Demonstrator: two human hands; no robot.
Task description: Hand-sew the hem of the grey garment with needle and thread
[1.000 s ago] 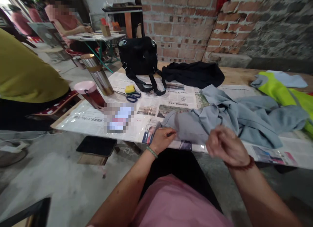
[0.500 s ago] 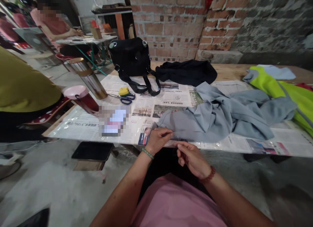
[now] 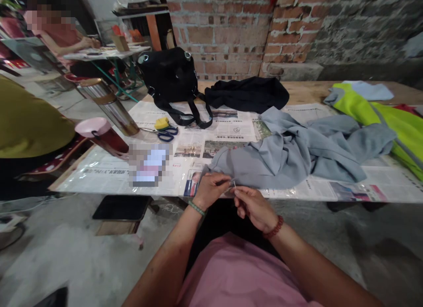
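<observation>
My right hand [image 3: 253, 205] pinches a needle [image 3: 235, 184], a thin bright sliver standing up from between thumb and forefinger. My left hand [image 3: 209, 190], with a green bead bracelet at the wrist, is closed in a pinch close to the needle's tip. Whatever lies between those left fingers is too fine to make out. Both hands are at the table's front edge, just before a crumpled grey cloth garment [image 3: 287, 155]. Blue-handled scissors [image 3: 167, 133] lie further back on the left, beside a yellow sponge-like piece [image 3: 161, 123].
Newspaper under clear plastic covers the table [image 3: 99, 177]. On it are a phone [image 3: 150, 166], a pink-lidded cup [image 3: 102, 137], a steel flask [image 3: 112, 109], a black bag [image 3: 170, 75], dark cloth [image 3: 246, 93] and a yellow-green garment [image 3: 380, 117]. A person in olive sits at the left.
My right hand has come up nearer the left, and the needle now shows between them. The left hand stays pinched. The whole view has shifted slightly.
</observation>
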